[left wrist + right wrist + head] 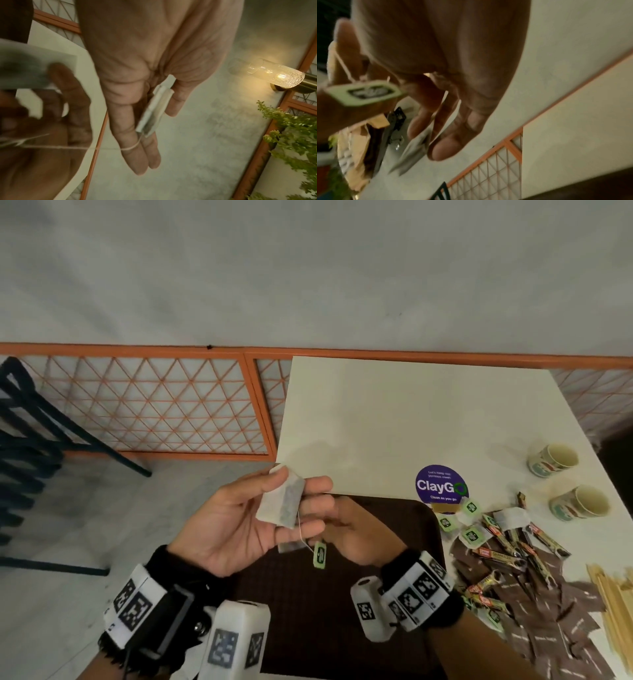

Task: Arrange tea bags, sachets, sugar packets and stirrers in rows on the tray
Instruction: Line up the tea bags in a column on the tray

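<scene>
My left hand [294, 491] is palm up above the left edge of the dark brown tray [301, 628] and pinches a white tea bag [281, 503] between thumb and fingers. In the left wrist view this tea bag [155, 108] shows edge-on, and its string loops over a finger. The string ends in a green tag [319, 554] hanging beside my right palm. My right hand [339, 518] sits just behind the left fingers. In the right wrist view its fingertips [443, 148] pinch a second tea bag [412, 151], blurred, with the green tag [366, 93] close by.
Right of the tray lies a pile: green-tagged tea bags [469, 518], stick packets [507, 542], brown sachets [548, 628] and wooden stirrers [613, 594]. Two paper cups [553, 460] lie on the white table [411, 412]. A dark chair [34, 440] and an orange lattice railing [154, 405] are at left.
</scene>
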A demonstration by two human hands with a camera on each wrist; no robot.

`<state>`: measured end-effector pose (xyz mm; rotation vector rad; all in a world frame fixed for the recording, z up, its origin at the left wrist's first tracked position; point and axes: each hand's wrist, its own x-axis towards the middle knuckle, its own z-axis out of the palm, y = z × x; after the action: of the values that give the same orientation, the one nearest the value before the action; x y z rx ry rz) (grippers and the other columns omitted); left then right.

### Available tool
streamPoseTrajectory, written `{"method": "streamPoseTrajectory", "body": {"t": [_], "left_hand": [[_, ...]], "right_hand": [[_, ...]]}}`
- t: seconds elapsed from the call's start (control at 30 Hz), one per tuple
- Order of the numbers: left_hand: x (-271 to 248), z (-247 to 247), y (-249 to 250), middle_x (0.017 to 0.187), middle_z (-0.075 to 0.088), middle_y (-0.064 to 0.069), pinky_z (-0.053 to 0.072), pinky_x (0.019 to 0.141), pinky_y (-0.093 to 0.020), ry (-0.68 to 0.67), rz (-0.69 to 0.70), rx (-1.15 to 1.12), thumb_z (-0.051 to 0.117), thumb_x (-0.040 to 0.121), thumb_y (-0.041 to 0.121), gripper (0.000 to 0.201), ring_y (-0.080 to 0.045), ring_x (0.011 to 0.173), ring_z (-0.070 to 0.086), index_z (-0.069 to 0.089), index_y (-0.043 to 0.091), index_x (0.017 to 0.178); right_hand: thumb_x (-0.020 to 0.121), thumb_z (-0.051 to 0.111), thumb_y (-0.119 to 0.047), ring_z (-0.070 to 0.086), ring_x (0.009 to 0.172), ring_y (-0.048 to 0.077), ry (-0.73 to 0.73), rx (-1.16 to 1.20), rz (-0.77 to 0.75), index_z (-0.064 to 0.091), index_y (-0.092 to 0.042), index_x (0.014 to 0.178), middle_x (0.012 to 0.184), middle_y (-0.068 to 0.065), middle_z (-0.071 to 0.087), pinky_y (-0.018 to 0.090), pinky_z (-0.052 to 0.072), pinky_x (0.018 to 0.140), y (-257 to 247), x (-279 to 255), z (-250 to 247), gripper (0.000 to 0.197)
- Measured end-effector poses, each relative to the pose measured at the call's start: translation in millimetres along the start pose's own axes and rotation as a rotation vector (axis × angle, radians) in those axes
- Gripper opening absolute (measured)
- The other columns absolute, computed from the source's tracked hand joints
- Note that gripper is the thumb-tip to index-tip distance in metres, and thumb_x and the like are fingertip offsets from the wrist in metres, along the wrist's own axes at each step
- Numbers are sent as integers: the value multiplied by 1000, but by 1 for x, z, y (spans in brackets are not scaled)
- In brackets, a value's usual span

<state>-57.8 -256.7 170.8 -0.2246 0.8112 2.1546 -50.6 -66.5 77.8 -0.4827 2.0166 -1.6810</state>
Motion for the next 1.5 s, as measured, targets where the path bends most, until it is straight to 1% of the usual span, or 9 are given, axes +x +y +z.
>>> {"method": "streamPoseTrajectory", "body": {"t": [0.1,0.23,0.47,0.67,0.8,0.9,1.1,1.37,1.5], "left_hand": [[-4,-5,7,122,66,-27,62,72,-46,62,39,-22,93,57,13,75,-33,97,73,57,-10,119],[-8,-16,9,122,66,-26,62,71,-46,117,85,-74,93,57,12,78,-32,98,73,55,-6,123],[-15,-47,2,123,67,-20,58,87,-43,269,199,185,60,91,17,18,-30,110,68,55,6,104],[-19,-77,-47,77,61,-10,40,58,-25,319,139,535,76,81,26,46,-17,65,47,50,-10,94],[-18,-84,-83,84,70,-16,51,64,-29,509,158,474,68,85,26,30,-21,71,55,64,-3,93],[-21,-91,-99,90,71,-18,52,79,-39,559,106,361,62,91,35,34,-23,78,62,73,3,94],[-19,-131,-103,82,76,-13,54,66,-30,797,242,480,70,89,14,7,-20,74,67,73,7,90],[-3,-203,-81,78,75,-4,52,64,-26,993,265,666,78,83,23,14,-16,72,68,75,10,79],[10,-210,-84,76,74,1,53,69,-26,943,186,825,79,81,32,20,-12,72,68,74,14,76]], "right_hand": [[87,44,0,60,98,36,-142,376,58,66,9,110,116,24,60,37,54,79,1,-14,3,34],[94,61,-10,61,83,26,-176,299,66,68,9,104,105,4,64,33,54,68,-4,-26,29,22],[93,66,-18,58,71,14,-13,329,100,72,-2,92,87,1,65,24,49,59,-16,-37,43,17],[89,69,-37,63,66,8,49,-206,169,75,-27,86,78,-11,70,26,49,61,-30,-27,29,12],[87,66,-46,65,71,17,-3,-375,275,77,-23,90,80,0,73,35,51,65,-21,-19,37,26],[86,67,-46,56,55,9,21,-395,345,77,-18,82,75,4,72,24,43,54,-9,-13,48,31],[86,70,-22,66,73,2,-73,-339,332,78,-21,87,84,-7,75,16,51,69,12,15,61,9],[75,74,-3,61,64,14,458,34,638,68,-15,102,76,5,68,27,52,63,95,111,74,30],[69,71,-10,68,79,18,528,-82,661,75,-21,91,83,2,73,33,58,85,110,131,77,24]]}}
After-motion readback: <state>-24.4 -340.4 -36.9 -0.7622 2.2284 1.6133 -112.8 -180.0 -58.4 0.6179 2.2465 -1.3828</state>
